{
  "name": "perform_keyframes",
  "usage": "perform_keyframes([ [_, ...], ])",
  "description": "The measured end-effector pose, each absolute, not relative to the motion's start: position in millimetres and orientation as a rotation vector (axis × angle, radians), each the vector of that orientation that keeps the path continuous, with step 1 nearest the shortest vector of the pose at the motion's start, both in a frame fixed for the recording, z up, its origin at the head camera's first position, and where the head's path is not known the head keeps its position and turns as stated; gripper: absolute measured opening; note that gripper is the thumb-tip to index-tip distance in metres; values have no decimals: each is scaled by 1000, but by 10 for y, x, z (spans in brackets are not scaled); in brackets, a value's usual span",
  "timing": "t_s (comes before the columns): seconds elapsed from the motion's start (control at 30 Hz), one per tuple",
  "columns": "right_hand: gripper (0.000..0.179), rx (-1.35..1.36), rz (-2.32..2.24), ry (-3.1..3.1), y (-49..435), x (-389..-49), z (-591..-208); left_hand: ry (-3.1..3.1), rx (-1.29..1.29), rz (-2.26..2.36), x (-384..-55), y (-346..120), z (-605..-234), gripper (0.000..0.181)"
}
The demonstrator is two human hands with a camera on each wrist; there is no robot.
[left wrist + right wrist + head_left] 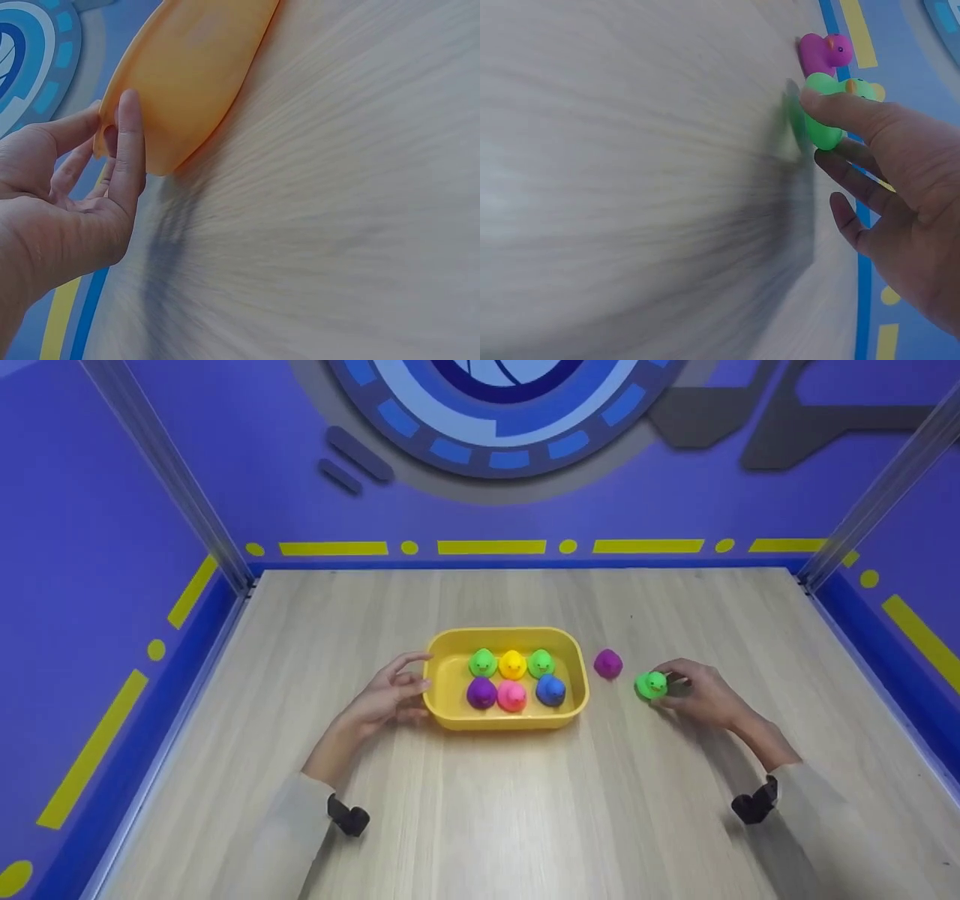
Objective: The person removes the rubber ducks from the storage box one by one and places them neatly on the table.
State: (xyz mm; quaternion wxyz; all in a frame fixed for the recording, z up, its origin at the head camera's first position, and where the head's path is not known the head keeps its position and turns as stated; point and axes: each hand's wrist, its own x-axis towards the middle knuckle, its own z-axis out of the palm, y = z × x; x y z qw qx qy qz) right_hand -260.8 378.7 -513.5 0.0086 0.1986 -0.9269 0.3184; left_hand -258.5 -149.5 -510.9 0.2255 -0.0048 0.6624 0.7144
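Observation:
A yellow plastic basin (450, 720) sits mid-table with several small rubber ducks inside in two rows. The back row has a green duck (483, 663), a yellow duck (512, 665) and another green duck (541, 664); in front are a purple duck (481, 693), a pink duck (512, 696) and a blue duck (550, 690). My left hand (386, 694) grips the basin's left rim between thumb and fingers. To the basin's right, my right hand (701, 694) pinches a green rubber duck (825, 131) close to the tabletop. A magenta duck (608, 664) stands between basin and right hand.
The wood-grain table (487, 810) is enclosed by a blue back wall (240, 502) and side walls with yellow dashes. Metal posts (172, 480) stand at the back corners. Black wrist devices (349, 816) sit at both sleeves.

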Motion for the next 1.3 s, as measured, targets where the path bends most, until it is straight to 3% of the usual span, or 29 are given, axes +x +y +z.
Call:
perform_keyframes([
  [0.63, 40, 613, 1054, -2898, 3711, -2863, -5129, 1805, -26, 1985, -2595, -1490, -5104, 53],
  [1.3, 43, 593, 1061, -2901, 3664, -2899, -5153, 1823, -1, 1977, -2587, -1483, -5106, 54],
])
